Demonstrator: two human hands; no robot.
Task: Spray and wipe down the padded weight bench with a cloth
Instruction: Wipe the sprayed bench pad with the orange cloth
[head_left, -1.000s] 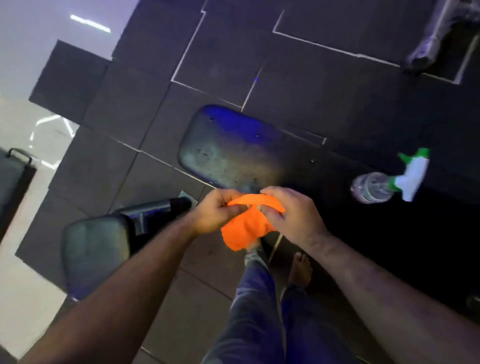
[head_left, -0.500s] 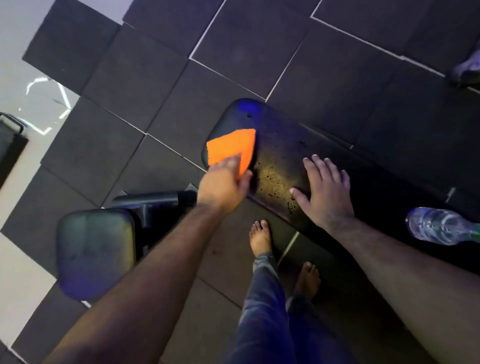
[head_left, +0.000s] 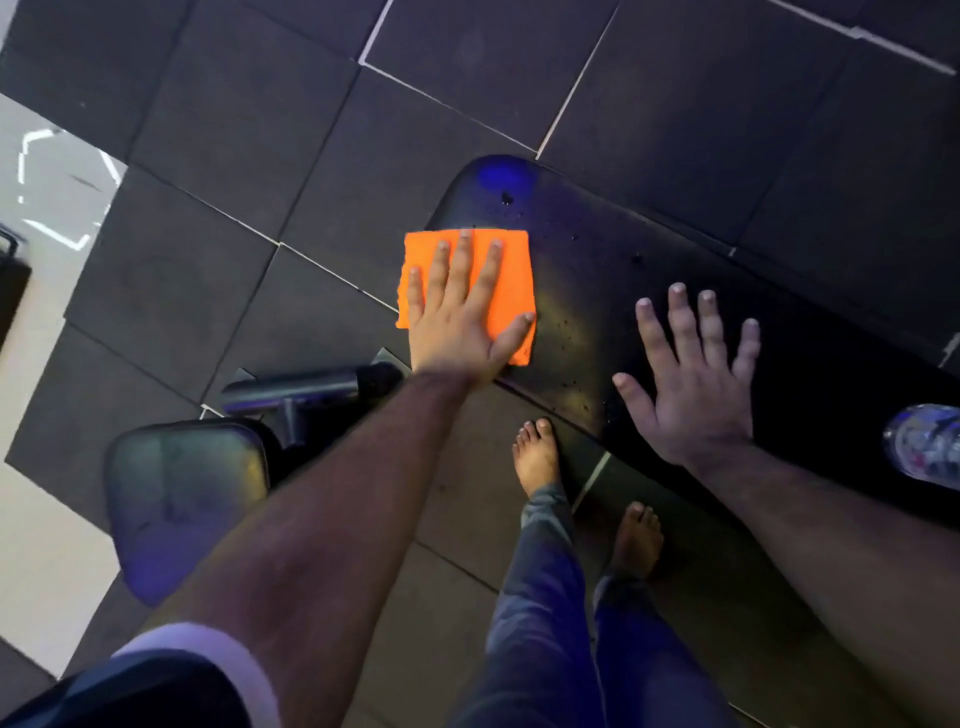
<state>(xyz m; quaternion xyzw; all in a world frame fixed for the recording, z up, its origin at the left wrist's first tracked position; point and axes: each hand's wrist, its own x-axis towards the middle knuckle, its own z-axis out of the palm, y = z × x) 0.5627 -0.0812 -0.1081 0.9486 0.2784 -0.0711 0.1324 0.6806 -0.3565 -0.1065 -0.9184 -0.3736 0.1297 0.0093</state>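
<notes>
Pressing flat with spread fingers, the left hand (head_left: 457, 317) holds an orange cloth (head_left: 511, 270) on the bench (head_left: 587, 291). The right hand (head_left: 691, 384) rests beside it, fingers splayed, empty.

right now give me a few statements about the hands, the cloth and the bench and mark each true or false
1. The left hand lies flat on the orange cloth. True.
2. The cloth sits near the middle of the padded bench. False: it is at the bench's left end, its edge hanging past the pad.
3. The right hand holds the spray bottle. False: it rests open on the bench, fingers spread, and the bottle lies apart at the right edge of the view.
4. Droplets show on the pad between the two hands. True.
5. The person wears shoes. False: both feet are bare.
</notes>
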